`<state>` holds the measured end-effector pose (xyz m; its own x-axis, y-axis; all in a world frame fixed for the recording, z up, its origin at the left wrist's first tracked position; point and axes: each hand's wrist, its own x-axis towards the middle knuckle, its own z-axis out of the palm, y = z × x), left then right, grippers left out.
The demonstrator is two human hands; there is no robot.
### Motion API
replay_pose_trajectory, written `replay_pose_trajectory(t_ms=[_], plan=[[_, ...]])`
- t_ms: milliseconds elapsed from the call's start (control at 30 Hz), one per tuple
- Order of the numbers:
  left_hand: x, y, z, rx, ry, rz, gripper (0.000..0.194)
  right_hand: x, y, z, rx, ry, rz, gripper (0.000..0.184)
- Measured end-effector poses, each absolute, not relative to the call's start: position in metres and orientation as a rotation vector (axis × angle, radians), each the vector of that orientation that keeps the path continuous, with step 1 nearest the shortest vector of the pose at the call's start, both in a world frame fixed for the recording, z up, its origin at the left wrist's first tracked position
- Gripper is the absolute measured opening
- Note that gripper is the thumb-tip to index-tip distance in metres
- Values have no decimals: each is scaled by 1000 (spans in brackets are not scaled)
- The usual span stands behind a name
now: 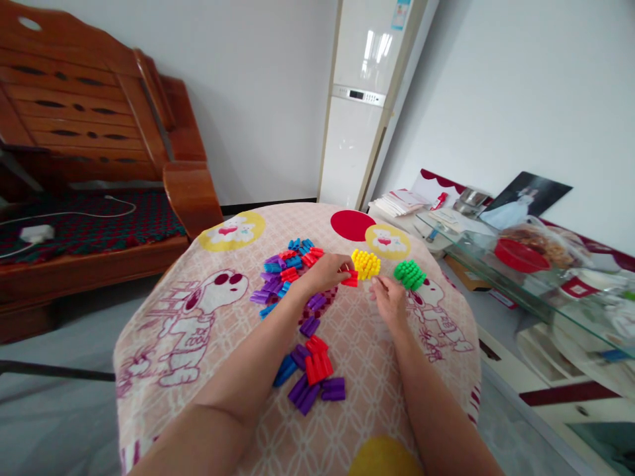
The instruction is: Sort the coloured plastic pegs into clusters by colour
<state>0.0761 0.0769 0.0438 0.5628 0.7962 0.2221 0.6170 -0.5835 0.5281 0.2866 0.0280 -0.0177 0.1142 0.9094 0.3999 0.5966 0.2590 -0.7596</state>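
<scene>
My left hand (331, 271) reaches over the middle of the table, its fingers closed on a red plastic block (352, 280). Just beyond its fingertips sits a tight cluster of yellow plastic blocks (366, 264). My right hand (389, 297) is at the near right side of that cluster, thumb and fingers pinched together; whatever they hold, if anything, is too small to make out. Green blocks (410, 274) are grouped to the right. Left of and below my left hand lie loose purple blocks (268, 288), red blocks (318, 363) and blue blocks (284, 371). My left forearm may cover some.
A patterned cloth (367, 396) covers the round table. On the right, a glass-topped stand (501, 254) carries a red bowl (523, 254), papers and a photo. A wooden bench (89, 132) is on the left, and a tall white air conditioner (354, 139) stands behind.
</scene>
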Motion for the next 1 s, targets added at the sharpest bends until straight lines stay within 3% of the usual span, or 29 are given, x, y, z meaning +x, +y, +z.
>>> replay_pose_trajectory(t_ms=[133, 367, 567, 667, 833, 1000], plan=[[107, 70, 25, 2421, 1091, 607, 18, 281, 28, -18, -1311, -1689, 486, 37], [103, 79, 15, 2299, 1073, 672, 25, 287, 28, -19, -1314, -1795, 663, 21], [65, 96, 17, 2357, 1657, 813, 27, 298, 29, -18, -1510, -1900, 417, 12], [43, 104, 9, 2332, 1942, 691, 31, 304, 32, -18, -1639, -1885, 326, 12], [31, 107, 1, 2331, 2035, 427, 29, 306, 32, -15, -1715, -1908, 358, 12], [33, 103, 7, 2310, 2053, 442, 28, 305, 31, -14, -1734, -1942, 288, 18]])
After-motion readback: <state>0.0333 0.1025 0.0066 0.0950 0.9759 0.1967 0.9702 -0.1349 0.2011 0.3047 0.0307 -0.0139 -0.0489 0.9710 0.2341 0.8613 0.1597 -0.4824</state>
